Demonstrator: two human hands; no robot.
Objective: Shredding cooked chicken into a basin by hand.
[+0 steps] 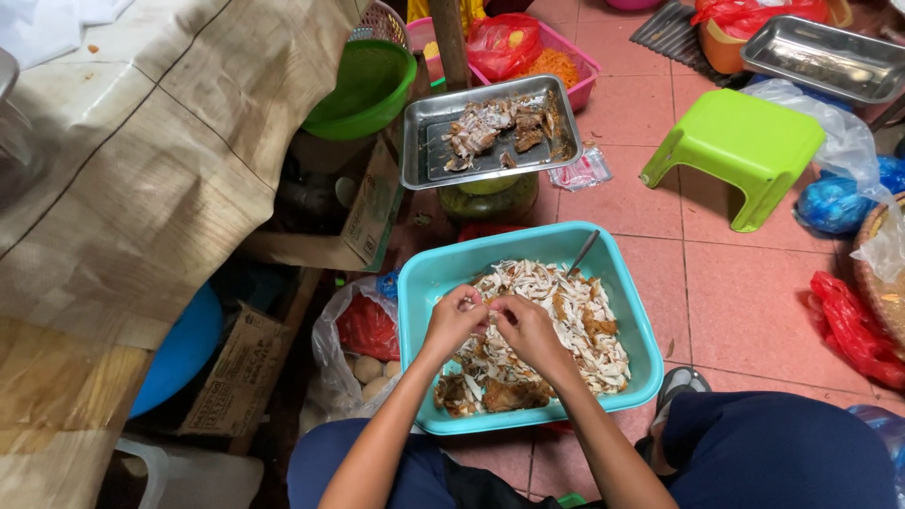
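A teal plastic basin [419, 283] sits on the floor in front of me, full of shredded pale meat [575, 320] with some browner chunks near its front. My left hand [452, 320] and my right hand [526, 330] meet over the middle of the basin, fingers pinched together on a small piece of meat between them. A metal utensil handle [584, 250] sticks out of the shreds at the far side. Behind the basin a steel tray [415, 151] holds bones and meat scraps.
A lime green stool [740, 141] stands on the pink tiles at the right. A green bowl [363, 90], a pink basket [584, 80], a second steel tray [830, 57], plastic bags and a covered table [141, 170] at left surround me.
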